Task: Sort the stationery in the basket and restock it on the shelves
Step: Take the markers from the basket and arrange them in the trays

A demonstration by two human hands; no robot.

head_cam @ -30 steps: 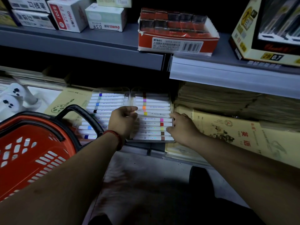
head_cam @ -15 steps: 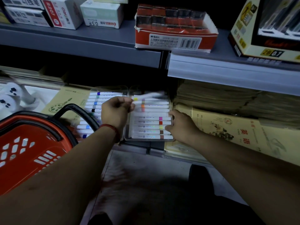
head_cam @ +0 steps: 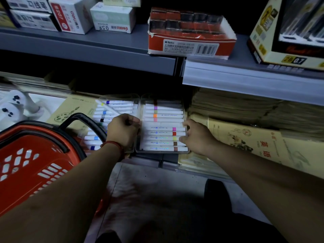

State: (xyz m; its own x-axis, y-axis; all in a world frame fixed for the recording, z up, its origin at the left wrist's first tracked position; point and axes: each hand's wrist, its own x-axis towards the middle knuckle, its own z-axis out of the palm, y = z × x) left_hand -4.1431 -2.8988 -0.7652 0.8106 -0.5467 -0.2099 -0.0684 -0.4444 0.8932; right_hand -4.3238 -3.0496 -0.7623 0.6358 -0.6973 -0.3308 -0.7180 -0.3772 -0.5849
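The marker case [head_cam: 141, 102] lies open and flat at the front of the lower shelf [head_cam: 149, 157], its two clear halves side by side and each filled with rows of white markers with coloured bands. One loose marker [head_cam: 108, 107] with a yellow tip slants across the left half, above the rows. Its near end runs into the left hand [head_cam: 123, 130], whose grip is clenched around it, knuckles up, over the middle hinge of the case. A red cord [head_cam: 114, 146] circles that wrist. The right hand [head_cam: 196, 135] is at the case's right edge, its grip grasping the rim, with the thumb against the ends of the lower markers. Just left of the case a red basket [head_cam: 10, 146] with a black handle [head_cam: 84, 118] stands close to the shelf and hides the near corner of the left half. Under and beside the case lie brown sketch pads [head_cam: 73, 109]; to its right are a printed yellow booklet [head_cam: 245, 137] and a stack of brown paper [head_cam: 236, 109]. The upper shelf [head_cam: 87, 50] carries white boxes [head_cam: 112, 18], an open red box [head_cam: 191, 46] and a yellow display box [head_cam: 263, 32].
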